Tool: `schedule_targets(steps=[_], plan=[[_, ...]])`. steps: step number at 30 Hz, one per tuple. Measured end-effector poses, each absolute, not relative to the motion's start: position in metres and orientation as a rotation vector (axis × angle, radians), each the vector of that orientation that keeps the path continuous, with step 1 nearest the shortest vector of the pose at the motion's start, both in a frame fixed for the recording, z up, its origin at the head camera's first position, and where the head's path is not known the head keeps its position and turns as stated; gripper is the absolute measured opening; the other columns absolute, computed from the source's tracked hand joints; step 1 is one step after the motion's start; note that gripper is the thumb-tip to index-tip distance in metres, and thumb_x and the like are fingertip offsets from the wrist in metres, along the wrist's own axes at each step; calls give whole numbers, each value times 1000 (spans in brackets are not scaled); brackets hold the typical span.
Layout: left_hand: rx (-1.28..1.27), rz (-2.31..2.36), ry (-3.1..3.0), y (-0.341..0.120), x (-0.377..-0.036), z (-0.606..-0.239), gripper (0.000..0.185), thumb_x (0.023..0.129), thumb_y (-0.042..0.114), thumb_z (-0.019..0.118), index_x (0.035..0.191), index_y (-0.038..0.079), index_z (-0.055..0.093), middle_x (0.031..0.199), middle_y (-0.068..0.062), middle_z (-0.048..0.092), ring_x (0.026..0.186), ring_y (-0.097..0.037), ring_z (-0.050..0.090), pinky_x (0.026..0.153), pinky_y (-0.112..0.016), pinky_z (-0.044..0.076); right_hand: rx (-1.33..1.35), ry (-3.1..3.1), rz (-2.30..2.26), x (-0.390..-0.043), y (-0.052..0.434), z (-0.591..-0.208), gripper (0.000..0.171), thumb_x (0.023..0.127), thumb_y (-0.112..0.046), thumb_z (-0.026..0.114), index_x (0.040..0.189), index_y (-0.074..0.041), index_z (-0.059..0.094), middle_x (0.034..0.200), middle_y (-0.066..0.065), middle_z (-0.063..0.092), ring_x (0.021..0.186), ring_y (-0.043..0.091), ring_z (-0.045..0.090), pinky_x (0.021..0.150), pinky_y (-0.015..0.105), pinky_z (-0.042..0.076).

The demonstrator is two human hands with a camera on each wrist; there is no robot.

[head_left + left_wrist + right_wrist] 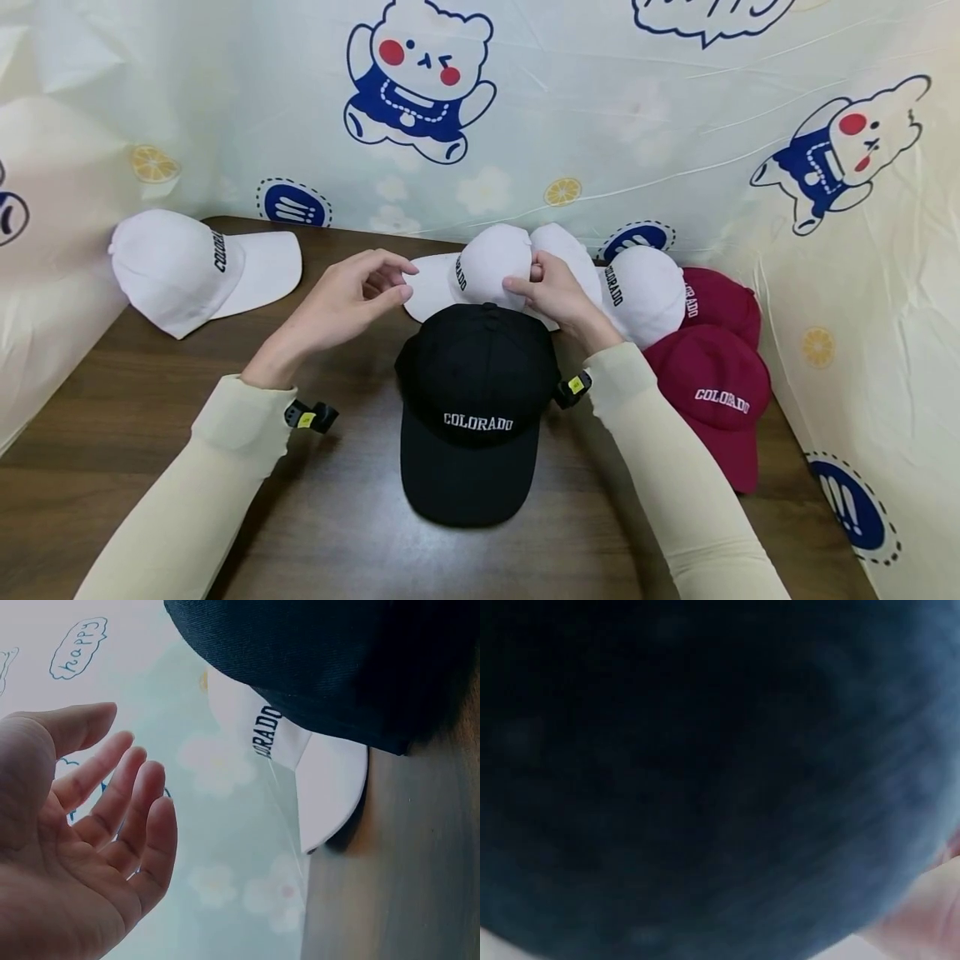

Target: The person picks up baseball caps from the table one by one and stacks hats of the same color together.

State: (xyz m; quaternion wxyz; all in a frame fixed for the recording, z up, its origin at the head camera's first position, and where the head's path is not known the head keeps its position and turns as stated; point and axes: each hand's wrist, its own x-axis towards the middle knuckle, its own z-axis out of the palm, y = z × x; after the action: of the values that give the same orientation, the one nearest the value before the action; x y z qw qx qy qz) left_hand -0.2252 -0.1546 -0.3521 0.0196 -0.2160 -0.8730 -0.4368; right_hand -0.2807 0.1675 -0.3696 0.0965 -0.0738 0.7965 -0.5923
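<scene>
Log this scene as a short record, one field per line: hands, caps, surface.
left hand: open, holds nothing, hovers left of the black cap
right hand: fingers at the black cap's back edge; grip unclear
black cap: centre, reads COLORADO, brim toward the person
white caps: behind it; one more far left
red caps: right side
table: dark wood

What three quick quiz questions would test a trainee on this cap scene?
1. True or false: the left hand holds a cap.
2. Which cap lies nearest the person: A black cap, B lone white cap, C front red cap?
3. Fill in: the word on the black cap reads ____.

Key: 1 false, its fingers hang loosely curled and hold nothing. 2 A. 3 COLORADO.

The right hand touches a white cap behind the black one; its grip cannot be told.
</scene>
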Motion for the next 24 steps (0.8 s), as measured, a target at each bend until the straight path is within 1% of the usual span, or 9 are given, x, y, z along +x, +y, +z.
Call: schedule_targets(steps=[2,4,6,8,12,16,21,24], plan=[[-663,-1359,-2708,-156,-226,-352,30,105,23,70,133,13,68,114,-6,67,103,-21,62,95,-38,50,-270,2416,-1737,-282,166,-367,24,100,-8,74,110,-3,53,81,1,59,66,10,55,62,21,46],[-651,-1364,-2711,-157,-226,-351,29,106,24,69,133,13,68,114,-6,67,104,-21,62,96,-40,50,-325,2458,-1732,-282,164,-362,25,100,-5,73,116,-1,55,94,8,69,79,12,64,72,22,53],[-635,-1370,-2710,-159,-226,-349,30,106,25,69,133,13,68,115,-6,67,105,-21,62,96,-41,50,-383,2506,-1726,-282,162,-357,28,99,-3,73,121,0,56,109,14,75,95,15,70,83,25,57],[-623,-1378,-2701,-162,-226,-346,30,106,27,68,133,14,68,115,-6,67,105,-20,62,96,-40,50,-437,2572,-1707,-280,161,-350,29,99,-3,73,123,1,57,114,18,75,100,20,73,86,28,57],[-596,-1397,-2663,-170,-227,-339,29,107,28,67,133,16,68,115,-5,68,103,-17,61,94,-30,49,-537,2668,-1698,-277,160,-332,30,99,-3,74,124,1,58,116,20,77,99,26,75,85,29,58],[-567,-1391,-2605,-182,-229,-328,31,106,27,68,135,16,67,115,-4,68,102,-13,60,88,-20,46,-623,2708,-1729,-270,159,-312,34,99,-4,74,128,0,57,116,19,77,98,26,75,86,30,58],[-571,-1344,-2555,-194,-236,-310,31,106,26,68,135,16,68,113,-2,69,102,-11,60,85,-18,45,-744,2704,-1774,-259,155,-291,35,98,-3,76,126,0,56,114,19,77,96,24,75,87,31,59],[-588,-1344,-2559,-200,-242,-297,33,107,28,67,137,16,66,118,-3,68,105,-13,59,84,-18,45,-837,2663,-1784,-252,152,-281,34,97,0,76,124,2,57,113,19,77,94,26,75,87,33,60]])
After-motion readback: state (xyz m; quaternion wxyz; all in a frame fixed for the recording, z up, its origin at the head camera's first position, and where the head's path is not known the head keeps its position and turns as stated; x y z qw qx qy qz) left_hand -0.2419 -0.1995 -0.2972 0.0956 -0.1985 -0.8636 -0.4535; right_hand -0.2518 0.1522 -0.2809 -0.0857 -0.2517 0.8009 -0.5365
